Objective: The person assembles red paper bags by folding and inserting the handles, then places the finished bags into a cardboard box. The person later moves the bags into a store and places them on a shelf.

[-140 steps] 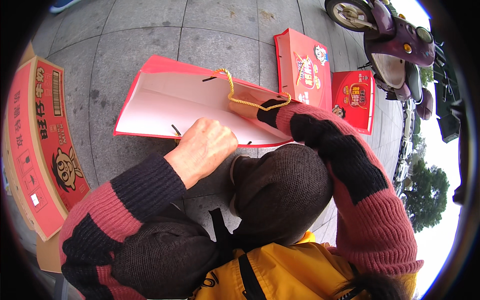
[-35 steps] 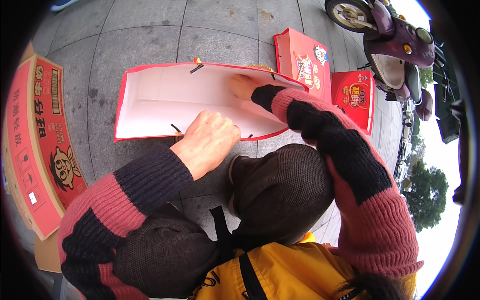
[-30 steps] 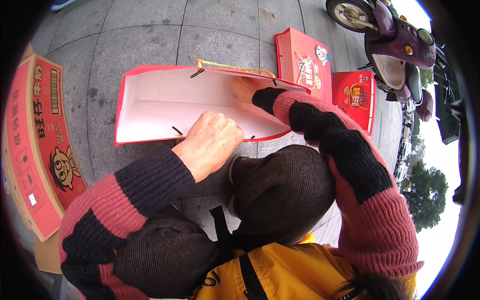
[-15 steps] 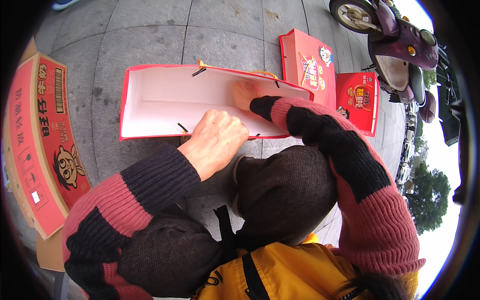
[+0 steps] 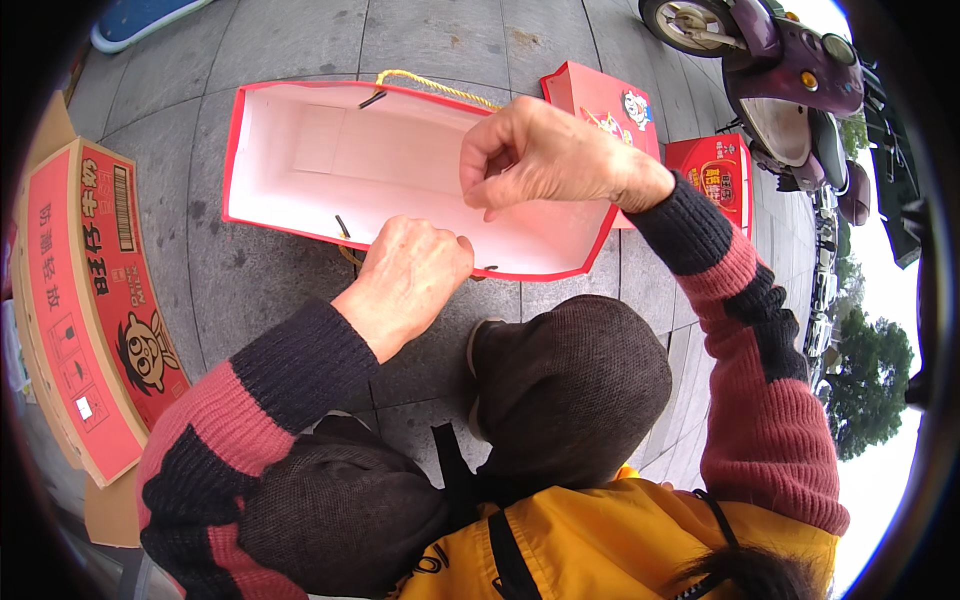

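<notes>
A red paper gift bag (image 5: 335, 165) lies in front of me with its mouth spread wide, showing a white inside and a flat bottom. Along its far rim runs a yellow rope handle (image 5: 435, 85), with black ends poking through inside. My left hand (image 5: 410, 275) is closed over the near rim, its fingertips hidden. Over the bag's right part, my right hand (image 5: 540, 155) hovers with fingers curled and thumb drawn in; nothing shows in it.
At the left stands an opened red and brown carton (image 5: 100, 300). Beyond the bag's right end are another red gift bag (image 5: 590, 90) and a red box (image 5: 712, 175). A purple scooter (image 5: 800, 80) is parked at the upper right, on grey paving (image 5: 290, 45).
My right hand has come up out of the bag, fingers curled. The bag has tilted so its inside and bottom show more; my left hand stays on the near rim.
</notes>
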Demonstrator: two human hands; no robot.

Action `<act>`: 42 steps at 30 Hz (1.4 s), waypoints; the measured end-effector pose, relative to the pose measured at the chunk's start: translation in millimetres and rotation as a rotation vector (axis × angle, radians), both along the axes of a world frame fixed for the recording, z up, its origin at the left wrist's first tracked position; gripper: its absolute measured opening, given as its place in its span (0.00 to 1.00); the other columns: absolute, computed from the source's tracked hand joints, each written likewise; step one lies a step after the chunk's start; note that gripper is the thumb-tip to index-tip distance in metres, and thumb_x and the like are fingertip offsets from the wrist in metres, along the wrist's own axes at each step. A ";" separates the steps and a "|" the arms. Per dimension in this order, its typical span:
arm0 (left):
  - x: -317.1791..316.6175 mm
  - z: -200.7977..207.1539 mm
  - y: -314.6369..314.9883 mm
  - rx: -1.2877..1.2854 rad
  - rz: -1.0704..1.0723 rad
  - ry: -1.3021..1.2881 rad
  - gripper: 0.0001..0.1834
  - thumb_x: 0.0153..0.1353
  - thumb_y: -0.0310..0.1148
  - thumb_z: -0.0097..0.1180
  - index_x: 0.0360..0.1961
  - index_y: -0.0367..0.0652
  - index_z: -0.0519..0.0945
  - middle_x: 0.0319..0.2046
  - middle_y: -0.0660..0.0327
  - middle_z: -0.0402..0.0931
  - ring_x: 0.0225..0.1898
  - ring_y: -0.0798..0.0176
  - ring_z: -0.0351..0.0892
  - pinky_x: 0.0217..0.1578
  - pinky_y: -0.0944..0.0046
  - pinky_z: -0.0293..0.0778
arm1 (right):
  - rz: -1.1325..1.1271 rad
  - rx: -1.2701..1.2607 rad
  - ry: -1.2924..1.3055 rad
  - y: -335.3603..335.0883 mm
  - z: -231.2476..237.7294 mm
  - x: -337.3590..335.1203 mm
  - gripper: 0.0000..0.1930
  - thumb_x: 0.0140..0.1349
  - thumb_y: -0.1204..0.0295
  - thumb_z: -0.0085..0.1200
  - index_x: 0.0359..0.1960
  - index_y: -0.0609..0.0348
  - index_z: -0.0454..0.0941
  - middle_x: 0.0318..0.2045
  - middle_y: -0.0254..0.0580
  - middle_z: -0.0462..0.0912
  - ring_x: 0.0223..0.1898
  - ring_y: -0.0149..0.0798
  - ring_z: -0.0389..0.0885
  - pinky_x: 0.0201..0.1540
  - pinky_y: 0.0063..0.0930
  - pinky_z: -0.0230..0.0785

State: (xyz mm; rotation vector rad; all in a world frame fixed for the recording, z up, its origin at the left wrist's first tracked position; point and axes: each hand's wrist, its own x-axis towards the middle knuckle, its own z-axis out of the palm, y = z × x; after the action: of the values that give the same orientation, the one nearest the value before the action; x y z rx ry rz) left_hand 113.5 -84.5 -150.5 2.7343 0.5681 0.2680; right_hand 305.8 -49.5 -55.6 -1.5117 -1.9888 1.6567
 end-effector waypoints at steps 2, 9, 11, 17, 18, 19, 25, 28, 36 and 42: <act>-1.9 1.6 1.9 -0.010 0.005 0.015 0.06 0.45 0.23 0.56 0.28 0.37 0.77 0.24 0.53 0.79 0.30 0.50 0.83 0.30 0.55 0.77 | -0.132 0.061 0.135 0.5 18.3 18.4 0.07 0.57 0.74 0.59 0.31 0.66 0.81 0.27 0.38 0.82 0.32 0.30 0.84 0.39 0.22 0.78; -8.6 1.1 -3.8 -0.099 -0.003 0.076 0.07 0.47 0.21 0.54 0.30 0.37 0.78 0.26 0.52 0.80 0.30 0.49 0.82 0.29 0.53 0.75 | -0.207 0.579 -0.234 -8.3 4.3 72.8 0.27 0.57 0.51 0.62 0.48 0.60 0.80 0.44 0.44 0.82 0.50 0.41 0.80 0.52 0.39 0.75; -10.0 0.8 -3.6 -0.099 0.004 0.058 0.09 0.46 0.20 0.53 0.32 0.37 0.78 0.26 0.51 0.80 0.30 0.48 0.82 0.28 0.53 0.74 | -0.120 0.612 -0.332 -33.0 -9.2 78.6 0.34 0.53 0.43 0.63 0.54 0.56 0.78 0.51 0.48 0.80 0.52 0.46 0.79 0.49 0.40 0.75; -16.4 4.7 -9.1 -0.225 -0.131 0.193 0.13 0.41 0.18 0.54 0.31 0.37 0.80 0.24 0.50 0.80 0.31 0.47 0.82 0.29 0.50 0.74 | -0.251 0.529 -0.504 -70.9 -61.6 66.5 0.13 0.63 0.65 0.56 0.36 0.66 0.79 0.26 0.59 0.80 0.30 0.57 0.81 0.32 0.43 0.74; -17.7 7.0 -11.6 -0.259 -0.165 0.259 0.13 0.40 0.18 0.55 0.32 0.37 0.81 0.24 0.50 0.80 0.31 0.47 0.82 0.29 0.50 0.74 | -0.273 0.579 -0.477 -72.4 -66.5 63.9 0.12 0.63 0.67 0.55 0.33 0.66 0.78 0.23 0.58 0.79 0.27 0.57 0.80 0.30 0.44 0.73; -16.5 8.8 -13.7 -0.299 -0.194 0.309 0.18 0.38 0.18 0.56 0.36 0.37 0.81 0.27 0.47 0.80 0.32 0.46 0.82 0.30 0.52 0.75 | -0.296 0.628 -0.451 -73.9 -70.2 60.9 0.12 0.64 0.68 0.54 0.29 0.67 0.77 0.20 0.58 0.77 0.25 0.58 0.79 0.28 0.44 0.72; -7.1 14.3 -9.2 -0.741 -0.209 0.668 0.25 0.61 0.47 0.54 0.51 0.37 0.77 0.44 0.43 0.78 0.49 0.43 0.77 0.50 0.51 0.72 | -0.246 0.815 -0.327 -81.2 -72.6 43.0 0.07 0.59 0.73 0.54 0.27 0.64 0.74 0.22 0.51 0.77 0.28 0.55 0.79 0.30 0.44 0.72; 21.3 -18.6 12.2 -0.856 -0.154 0.647 0.31 0.68 0.52 0.38 0.57 0.34 0.72 0.56 0.41 0.71 0.60 0.44 0.69 0.60 0.52 0.65 | -0.140 0.915 -0.319 -81.6 -73.2 31.0 0.04 0.52 0.77 0.54 0.28 0.62 0.72 0.24 0.49 0.78 0.31 0.54 0.79 0.33 0.44 0.72; 63.8 -168.2 -21.2 -1.131 -0.036 0.561 0.30 0.71 0.48 0.20 0.69 0.48 0.56 0.73 0.53 0.45 0.73 0.51 0.47 0.70 0.45 0.43 | -0.175 0.836 -0.287 -78.0 -84.4 19.6 0.07 0.58 0.77 0.54 0.38 0.64 0.76 0.26 0.52 0.80 0.28 0.53 0.81 0.30 0.40 0.74; 48.6 -168.1 -51.7 -0.914 -0.097 0.517 0.31 0.71 0.49 0.22 0.68 0.46 0.58 0.70 0.52 0.52 0.71 0.49 0.50 0.67 0.42 0.48 | -0.176 0.775 -0.255 -78.0 -90.5 3.7 0.06 0.47 0.79 0.51 0.29 0.63 0.72 0.25 0.50 0.80 0.28 0.56 0.81 0.32 0.45 0.74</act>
State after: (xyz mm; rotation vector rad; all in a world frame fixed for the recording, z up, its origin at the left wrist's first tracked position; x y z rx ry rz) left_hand 162.1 -136.3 -318.6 1.8954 0.5049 -0.6008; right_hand 309.5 -127.6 -146.2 -1.5418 -2.1531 0.5149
